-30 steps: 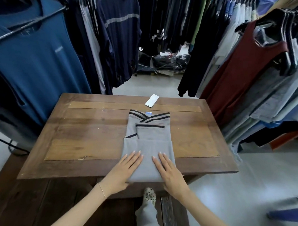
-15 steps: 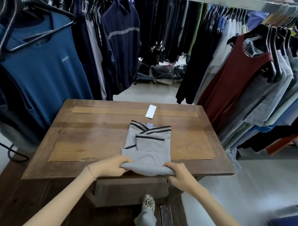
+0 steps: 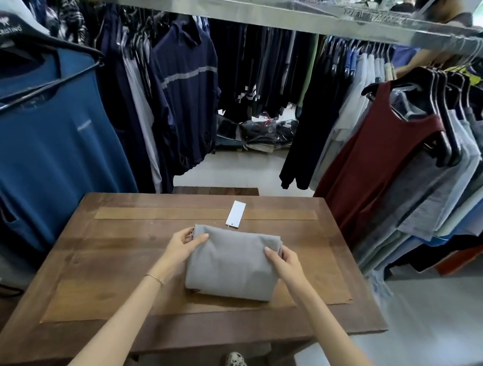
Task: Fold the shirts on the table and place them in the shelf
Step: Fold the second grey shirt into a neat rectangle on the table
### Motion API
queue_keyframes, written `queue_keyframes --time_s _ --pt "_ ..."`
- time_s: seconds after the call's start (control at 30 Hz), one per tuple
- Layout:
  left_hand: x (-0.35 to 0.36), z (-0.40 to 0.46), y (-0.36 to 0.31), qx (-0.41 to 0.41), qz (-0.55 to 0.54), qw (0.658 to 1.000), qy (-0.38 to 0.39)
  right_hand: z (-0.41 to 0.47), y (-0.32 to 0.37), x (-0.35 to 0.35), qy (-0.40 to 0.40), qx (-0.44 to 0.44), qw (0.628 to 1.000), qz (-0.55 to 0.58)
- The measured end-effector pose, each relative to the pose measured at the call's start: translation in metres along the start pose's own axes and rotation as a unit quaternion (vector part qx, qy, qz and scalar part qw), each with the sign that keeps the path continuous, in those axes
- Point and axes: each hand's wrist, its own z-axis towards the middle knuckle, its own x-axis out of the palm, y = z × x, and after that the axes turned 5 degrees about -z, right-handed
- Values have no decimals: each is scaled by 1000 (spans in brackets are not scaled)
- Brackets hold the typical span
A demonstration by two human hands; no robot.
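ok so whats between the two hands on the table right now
The folded gray shirt lies between them in the head view: the left hand grips its left edge, the right hand its right edge. It rests on the wooden table.

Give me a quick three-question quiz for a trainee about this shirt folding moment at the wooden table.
1. True or false: both the left hand and the right hand grip the grey shirt.
2. What lies just beyond the shirt on the table? A) a hanger B) a white tag C) scissors
3. Fill in: the shirt is folded into a compact ____ bundle, collar hidden.

Key: 1 true; 2 B; 3 grey
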Motion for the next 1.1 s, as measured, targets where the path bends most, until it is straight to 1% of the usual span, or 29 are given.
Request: queue_keyframes --time_s 0.03,0.1,0.13,0.2,0.23,0.3,0.37,0.43,0.57,0.7,0.73,0.8,0.83,0.9,0.93,0.97,1.0,1.03,1.07,1.1 --pt "4 10 6 -9 -20 1000 -17 11 -1 3 -16 13 1000 -2" --pt "7 26 22 -30 -20 999 -34 31 -8 10 -31 36 999 -18" --pt "9 30 28 -37 -5 998 -41 40 -14 14 -37 47 998 -34" --pt "11 33 43 -29 64 995 -65 49 -25 21 -55 59 993 -91" --pt "14 30 49 -9 93 992 -81 50 -30 24 -69 58 989 -115" --pt "20 22 59 59 139 981 -126 48 -37 30 -112 39 983 -141" --pt "24 13 64 113 213 952 -190 43 -39 36 -158 19 974 -164" --pt "25 7 68 124 266 929 -224 40 -40 41 -185 0 958 -218" --pt "17 0 78 109 326 913 -221 40 -43 44 -203 5 904 -377" --pt "12 -17 86 130 399 884 -205 37 -44 41 -180 40 857 -480" --pt "10 -19 87 131 416 876 -206 36 -44 39 -180 49 854 -485" --pt "6 -22 84 135 425 865 -227 35 -43 34 -207 49 863 -459" --pt "5 -22 80 141 417 863 -248 34 -42 33 -230 28 866 -442" --pt "7 -21 69 163 394 855 -296 33 -40 33 -266 -79 861 -427" --pt "11 -19 64 188 390 847 -308 32 -40 36 -263 -134 855 -426" --pt "17 -18 59 226 395 837 -302 31 -41 42 -248 -181 853 -423" --pt "26 -15 57 269 413 826 -274 30 -42 51 -213 -214 856 -419" --pt "37 -13 58 304 441 812 -230 28 -46 62 -171 -242 857 -421" --pt "47 -10 63 320 473 801 -178 25 -49 72 -127 -262 857 -425" --pt "56 -8 71 315 501 796 -129 23 -52 80 -85 -268 856 -433"
